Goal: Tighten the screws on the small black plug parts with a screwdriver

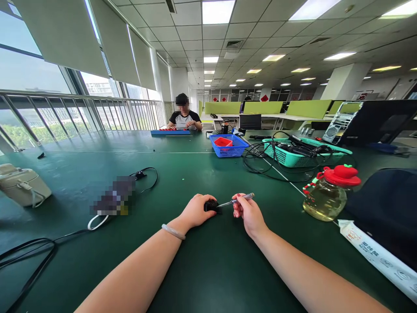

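Forearms span green office table, left fingers gripping black object, right fingers screwdriver.

A green table carries a beige bag left, blue and teal baskets far, and apparently a tea jar right.

phone-ish thing left of the fingers, all pixel mush, plus a beige bag chopped by the frame edge
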Available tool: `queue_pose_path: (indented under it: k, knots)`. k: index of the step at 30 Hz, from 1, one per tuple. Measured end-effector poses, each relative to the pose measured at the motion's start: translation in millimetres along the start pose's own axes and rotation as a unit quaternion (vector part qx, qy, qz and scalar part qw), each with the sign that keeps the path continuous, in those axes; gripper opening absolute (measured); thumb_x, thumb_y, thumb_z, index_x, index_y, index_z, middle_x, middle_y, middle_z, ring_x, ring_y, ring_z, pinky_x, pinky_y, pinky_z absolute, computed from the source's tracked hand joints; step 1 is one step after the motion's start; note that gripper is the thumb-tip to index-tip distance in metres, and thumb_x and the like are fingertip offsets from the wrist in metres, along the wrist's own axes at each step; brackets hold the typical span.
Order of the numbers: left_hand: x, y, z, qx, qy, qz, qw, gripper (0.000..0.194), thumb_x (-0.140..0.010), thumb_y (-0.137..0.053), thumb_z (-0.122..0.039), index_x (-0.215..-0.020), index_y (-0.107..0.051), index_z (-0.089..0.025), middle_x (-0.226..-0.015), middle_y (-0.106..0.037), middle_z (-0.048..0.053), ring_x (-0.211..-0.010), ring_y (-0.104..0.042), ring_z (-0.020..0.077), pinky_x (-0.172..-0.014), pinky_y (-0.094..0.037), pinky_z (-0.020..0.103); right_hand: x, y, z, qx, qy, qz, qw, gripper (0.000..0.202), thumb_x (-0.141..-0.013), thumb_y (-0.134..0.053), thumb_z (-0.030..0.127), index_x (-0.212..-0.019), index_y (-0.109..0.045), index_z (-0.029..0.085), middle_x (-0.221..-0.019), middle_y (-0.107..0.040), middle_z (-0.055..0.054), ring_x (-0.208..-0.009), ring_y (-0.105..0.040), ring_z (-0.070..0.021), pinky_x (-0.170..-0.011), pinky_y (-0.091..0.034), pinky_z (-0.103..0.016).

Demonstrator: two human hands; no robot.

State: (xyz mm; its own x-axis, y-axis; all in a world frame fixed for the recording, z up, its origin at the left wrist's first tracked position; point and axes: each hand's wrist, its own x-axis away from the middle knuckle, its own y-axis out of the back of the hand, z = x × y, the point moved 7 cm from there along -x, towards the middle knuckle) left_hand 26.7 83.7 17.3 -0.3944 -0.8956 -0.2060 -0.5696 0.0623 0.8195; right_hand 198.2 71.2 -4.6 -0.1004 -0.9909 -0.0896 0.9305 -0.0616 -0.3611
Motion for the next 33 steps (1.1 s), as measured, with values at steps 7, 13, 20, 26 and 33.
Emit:
queue_pose_path:
  k: [7,13,20,26,33]
  knots:
    - [0.4,0.2,-0.1,0.004,-0.001,0.002,1.000,0.038,-0.072,-0.070,-0.029,-0.110,-0.067,-0.025,-0.104,-0.071,0.004,-0.104,-0.060,0.0245,-0.092,-0.048,0.035,1.4,-2.5,-0.7,0.014,-0.007,0.009,1.000,0.039,-0.066,-0.075,0.054,-0.076,-0.063,0.018,-0.054,-0.056,0.003,-0.041,-0.047,-0.0089,-0.044,-0.040,-0.025]
    - [-0.4,-1.2,1.6,0.001,-0.003,-0.004,1.000,0.040,-0.072,-0.070,-0.028,-0.112,-0.066,-0.025,-0.107,-0.070,0.004,-0.103,-0.061,0.0248,-0.092,-0.049,0.036,3.0,0.5,1.3,-0.015,-0.011,-0.018,1.000,0.039,-0.066,-0.076,0.053,-0.077,-0.064,0.018,-0.056,-0.058,0.003,-0.042,-0.048,-0.0098,-0.045,-0.042,-0.025]
    - [0.2,0.4,1.9,0.001,0.010,-0.007,1.000,0.046,-0.071,-0.071,-0.027,-0.116,-0.064,-0.023,-0.109,-0.070,0.005,-0.103,-0.062,0.0249,-0.094,-0.049,0.037,2.4,4.9,-0.1,-0.051,-0.015,-0.046,0.998,0.038,-0.064,-0.078,0.051,-0.078,-0.065,0.018,-0.056,-0.058,0.002,-0.043,-0.048,-0.0094,-0.045,-0.044,-0.025]
    - [-0.7,-1.0,4.4,-0.001,0.015,-0.009,1.000,0.054,-0.071,-0.073,-0.028,-0.123,-0.060,-0.021,-0.112,-0.069,0.007,-0.106,-0.061,0.0259,-0.096,-0.048,0.038,1.7,7.3,0.3,-0.061,-0.012,-0.057,0.996,0.039,-0.064,-0.078,0.053,-0.078,-0.065,0.019,-0.055,-0.057,0.003,-0.043,-0.048,-0.0090,-0.045,-0.044,-0.025]
    - [-1.0,-2.1,4.8,-0.003,0.015,-0.004,1.000,0.057,-0.071,-0.074,-0.029,-0.125,-0.059,-0.021,-0.115,-0.069,0.008,-0.109,-0.060,0.0262,-0.098,-0.048,0.039,0.0,11.3,-0.4,-0.075,-0.010,-0.074,0.994,0.036,-0.065,-0.077,0.051,-0.076,-0.065,0.019,-0.056,-0.057,0.003,-0.044,-0.047,-0.0091,-0.045,-0.044,-0.025]
